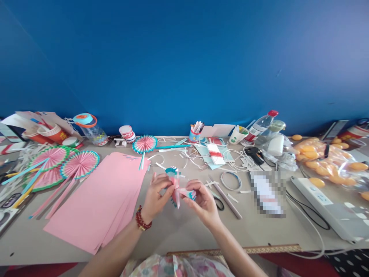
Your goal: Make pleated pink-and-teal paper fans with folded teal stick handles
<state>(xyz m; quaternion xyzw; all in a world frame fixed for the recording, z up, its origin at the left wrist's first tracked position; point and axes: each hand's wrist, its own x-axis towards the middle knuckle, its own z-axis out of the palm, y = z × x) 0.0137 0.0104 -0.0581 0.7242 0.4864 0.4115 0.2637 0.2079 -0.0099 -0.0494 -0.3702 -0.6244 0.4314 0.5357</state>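
The left hand point(155, 197) and the right hand point(202, 202) are both pinched shut on the folded pink paper point(176, 190), 1 on each side. It is held just over the middle of the bench point(178, 234), near the front edge. I think a tight, even pinch would make neat folds. Pink sheets point(100, 207) lie close on the left and a thin stick point(229, 202) on the right. There is bare room by the front edge.

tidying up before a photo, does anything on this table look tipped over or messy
Yes. The red-capped bottle at the back right lies tilted rather than upright, and the paper cup beside it is tipped over. Loose white paper strips are strewn behind the pleated paper held by the left hand and right hand.
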